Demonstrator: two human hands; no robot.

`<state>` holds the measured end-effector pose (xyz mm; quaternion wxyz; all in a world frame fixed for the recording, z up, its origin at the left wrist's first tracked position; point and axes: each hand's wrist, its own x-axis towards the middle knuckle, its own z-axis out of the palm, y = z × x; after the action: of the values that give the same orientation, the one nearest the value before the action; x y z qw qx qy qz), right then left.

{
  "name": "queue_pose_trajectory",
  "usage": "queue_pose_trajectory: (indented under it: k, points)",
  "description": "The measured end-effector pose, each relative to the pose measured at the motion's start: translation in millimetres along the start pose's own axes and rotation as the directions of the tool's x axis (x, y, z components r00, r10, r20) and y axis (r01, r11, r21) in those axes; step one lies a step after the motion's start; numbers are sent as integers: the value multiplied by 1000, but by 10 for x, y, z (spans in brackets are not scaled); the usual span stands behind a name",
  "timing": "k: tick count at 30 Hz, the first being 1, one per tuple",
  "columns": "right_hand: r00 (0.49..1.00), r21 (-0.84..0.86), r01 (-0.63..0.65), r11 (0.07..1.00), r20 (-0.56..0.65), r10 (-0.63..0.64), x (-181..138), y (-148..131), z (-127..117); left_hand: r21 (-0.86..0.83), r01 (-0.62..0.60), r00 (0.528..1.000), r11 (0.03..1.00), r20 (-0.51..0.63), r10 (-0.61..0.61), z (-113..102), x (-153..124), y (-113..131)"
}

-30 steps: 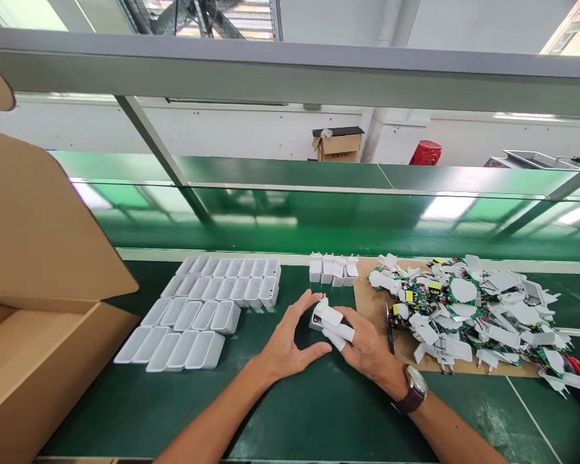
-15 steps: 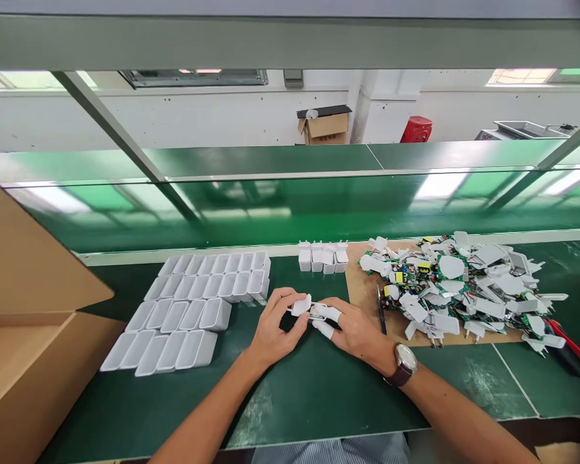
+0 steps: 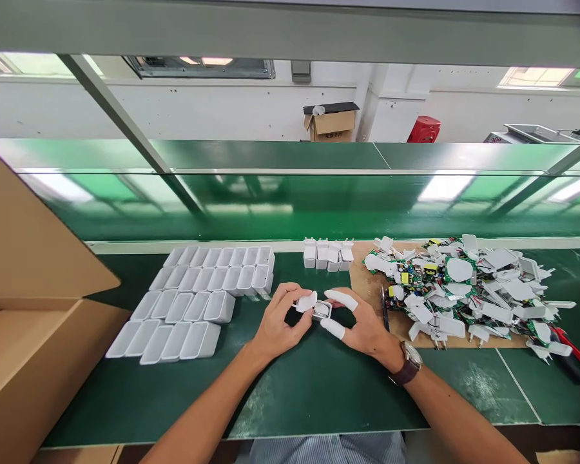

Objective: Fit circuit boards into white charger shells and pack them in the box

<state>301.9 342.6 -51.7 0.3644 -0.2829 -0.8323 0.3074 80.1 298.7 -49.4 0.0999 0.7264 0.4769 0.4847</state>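
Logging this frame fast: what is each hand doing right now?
Left hand: closed on a white plug piece.
Right hand: holding a white charger shell.

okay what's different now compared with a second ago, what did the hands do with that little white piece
The left hand, open beside the piece a second ago, has closed onto the white charger piece. The right hand still holds it from the other side. The rows of white shells, finished chargers and parts pile lie as before.

A dark green worktop (image 3: 319, 393) carried rows of white shells (image 3: 198, 296) at left, four upright white housings (image 3: 327, 253) near its far edge, and a brown board (image 3: 367, 293) at right.
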Motion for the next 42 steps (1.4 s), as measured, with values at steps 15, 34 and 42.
queue_pose_trajectory:
  k: [15,34,42]
  points:
    - [821,710,-521,474,264,507,129,20,152,-149,29,998,988,-46,-36,129,-113,-14]
    - [848,593,-430,681,7,529,119,-13,170,10,14,1000,1000,-5,-14,110,-108,21]
    - [936,188,-342,921,-22,352,3,10,203,-113,27,995,993,99,-16,85,-62,-10]
